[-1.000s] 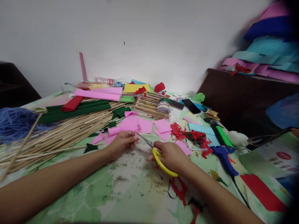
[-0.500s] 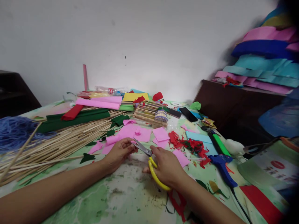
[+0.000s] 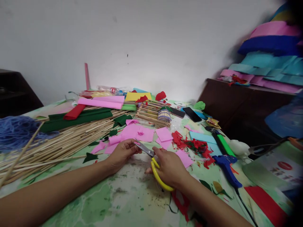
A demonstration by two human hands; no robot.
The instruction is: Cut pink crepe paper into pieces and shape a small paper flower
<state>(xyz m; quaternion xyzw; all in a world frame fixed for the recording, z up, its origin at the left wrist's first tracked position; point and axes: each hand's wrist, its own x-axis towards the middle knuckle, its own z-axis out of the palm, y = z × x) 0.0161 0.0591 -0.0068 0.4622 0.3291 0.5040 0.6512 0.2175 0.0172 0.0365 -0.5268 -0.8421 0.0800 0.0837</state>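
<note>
The right hand (image 3: pixel 169 165) is closed through the yellow loops of the scissors (image 3: pixel 153 160), thumb in one loop and fingers curled in the other, so the blades point away and to the left toward the other hand; they look only slightly parted. The left hand (image 3: pixel 123 151) is pinched shut, fingertips gathered on a small pink paper piece (image 3: pixel 136 145) held right at the blade tips, low over the table (image 3: pixel 99 195), which seems to steady it for a fine cut; how much of the piece lies inside the fingers cannot be told. Both forearms rest along the near edge of the table, bracing the wrists. Just beyond the hands lie cut pink squares (image 3: pixel 142 134), within easy reach; red scraps (image 3: pixel 196 146) are heaped to the right of them; a blue glue gun (image 3: pixel 226 167) lies near the right edge. A sheaf of bamboo sticks (image 3: pixel 59 142) stretches toward the left edge, with folded green paper (image 3: pixel 78 116) behind it and blue yarn (image 3: pixel 16 129) at the far left.
</note>
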